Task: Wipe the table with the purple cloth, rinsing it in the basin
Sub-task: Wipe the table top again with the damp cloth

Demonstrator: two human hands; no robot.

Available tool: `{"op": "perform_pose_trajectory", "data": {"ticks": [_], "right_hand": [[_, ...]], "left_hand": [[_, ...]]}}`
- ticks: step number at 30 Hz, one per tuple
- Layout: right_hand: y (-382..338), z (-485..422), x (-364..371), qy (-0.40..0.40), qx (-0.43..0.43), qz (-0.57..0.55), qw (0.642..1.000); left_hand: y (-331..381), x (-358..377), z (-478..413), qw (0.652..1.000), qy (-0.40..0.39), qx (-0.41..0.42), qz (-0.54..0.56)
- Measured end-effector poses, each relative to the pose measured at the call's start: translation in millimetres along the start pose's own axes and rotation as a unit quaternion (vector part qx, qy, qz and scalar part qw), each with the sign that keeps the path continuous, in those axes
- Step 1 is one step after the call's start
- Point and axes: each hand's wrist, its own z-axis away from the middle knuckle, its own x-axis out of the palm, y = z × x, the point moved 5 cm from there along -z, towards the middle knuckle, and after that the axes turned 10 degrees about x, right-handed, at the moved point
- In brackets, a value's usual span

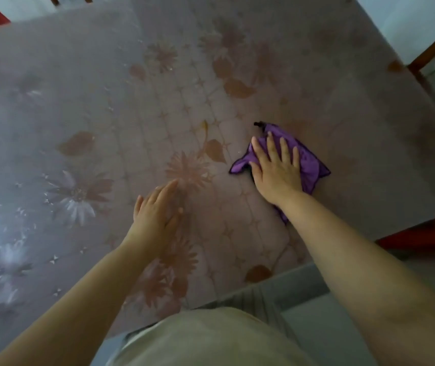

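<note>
A flower-patterned surface [79, 101] fills the view, with red frames [417, 236] at its edges. On its right part lies the purple cloth [310, 165], crumpled and pressed flat under the right hand [277, 169], whose fingers are spread. The left hand [155, 210] lies near the middle, fingers straight and close together, holding nothing. Wiping looks under way. Glints on the left part may be wet — how much remains I cannot tell. No basin shows.

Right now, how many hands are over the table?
2. The left hand is open above the table near its middle; the right hand presses the purple cloth further right.
</note>
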Motion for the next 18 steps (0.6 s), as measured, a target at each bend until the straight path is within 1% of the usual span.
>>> {"op": "perform_pose_trajectory", "data": {"ticks": [2, 4, 7, 10, 12, 15, 17, 18], "right_hand": [[-30, -45, -10, -0.002, 0.017, -0.033, 0.999], [-73, -80, -18, -0.023, 0.003, -0.066, 0.998], [-154, -86, -19, -0.066, -0.085, -0.066, 0.992], [-212, -31, -2, -0.082, -0.195, -0.038, 0.977], [-216, 15, 11, -0.083, -0.245, -0.035, 0.965], [-179, 66, 22, -0.074, -0.283, -0.023, 0.956], [-136, 78, 22, -0.053, -0.264, -0.016, 0.963], [-111, 76, 19, -0.037, -0.239, -0.01, 0.97]], "left_hand": [[-12, -11, 7, 1.0, 0.004, -0.013, -0.001], [-26, -22, 13, 1.0, 0.011, -0.029, 0.0], [-44, -37, 17, 0.998, 0.038, -0.05, -0.004], [-55, -49, 11, 0.996, 0.069, -0.063, -0.001], [-60, -52, 4, 0.995, 0.078, -0.066, 0.004], [-60, -50, -9, 0.995, 0.081, -0.049, 0.015], [-58, -50, -15, 0.996, 0.082, -0.036, 0.016], [-57, -49, -17, 0.996, 0.083, -0.035, 0.017]]}}
